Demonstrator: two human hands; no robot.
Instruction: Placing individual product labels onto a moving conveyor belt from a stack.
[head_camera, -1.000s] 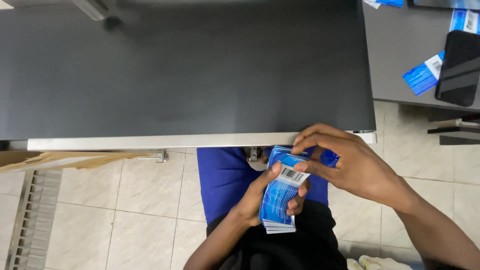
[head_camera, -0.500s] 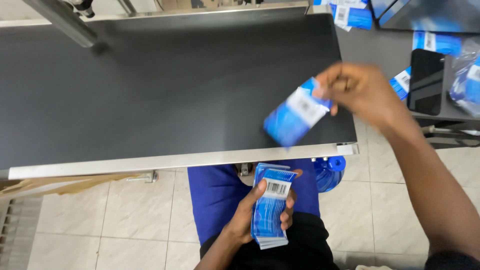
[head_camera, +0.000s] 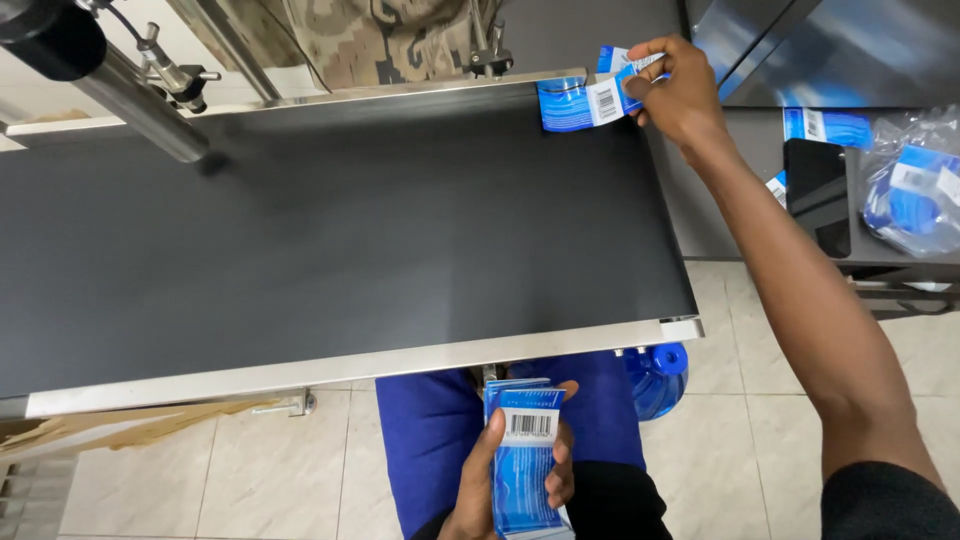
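There are two hands, one black conveyor belt (head_camera: 340, 230), one black phone (head_camera: 817, 195) and one stack of blue sachets (head_camera: 525, 460).

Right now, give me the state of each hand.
Left hand: closed around a stack of blue packets over the lap.
Right hand: pinching one blue packet at the belt's far edge.

Head-worn view, steeply downward, close
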